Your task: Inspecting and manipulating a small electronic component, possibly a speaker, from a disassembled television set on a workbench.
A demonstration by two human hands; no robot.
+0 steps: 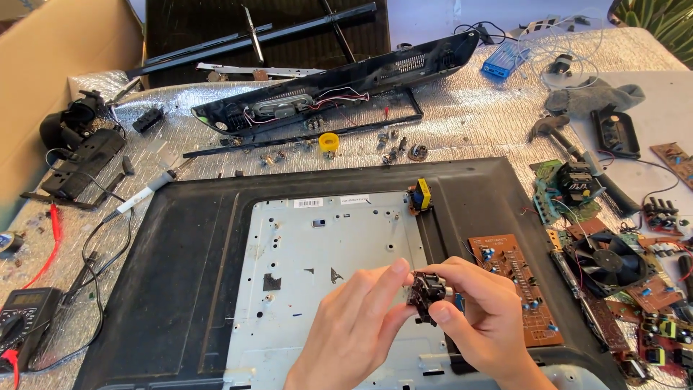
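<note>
My left hand [354,328] and my right hand [482,310] meet over the lower middle of an opened flat-screen back panel [180,267]. Between their fingertips sits a small black electronic component [426,292] with a bit of blue beside it; both hands pinch it. Under the hands lies the panel's bare grey metal plate [325,245]. A brown circuit board [516,285] rests on the panel just right of my right hand. A yellow transformer part [420,195] stands at the plate's upper right corner.
A detached black plastic rear cover [339,90] with speaker and wires lies behind. A multimeter [25,318] with red lead is at the left, a soldering iron [148,193] near it. A black fan [606,261], several circuit boards and a screwdriver crowd the right. Screws and a yellow tape roll [329,141] lie on the foil mat.
</note>
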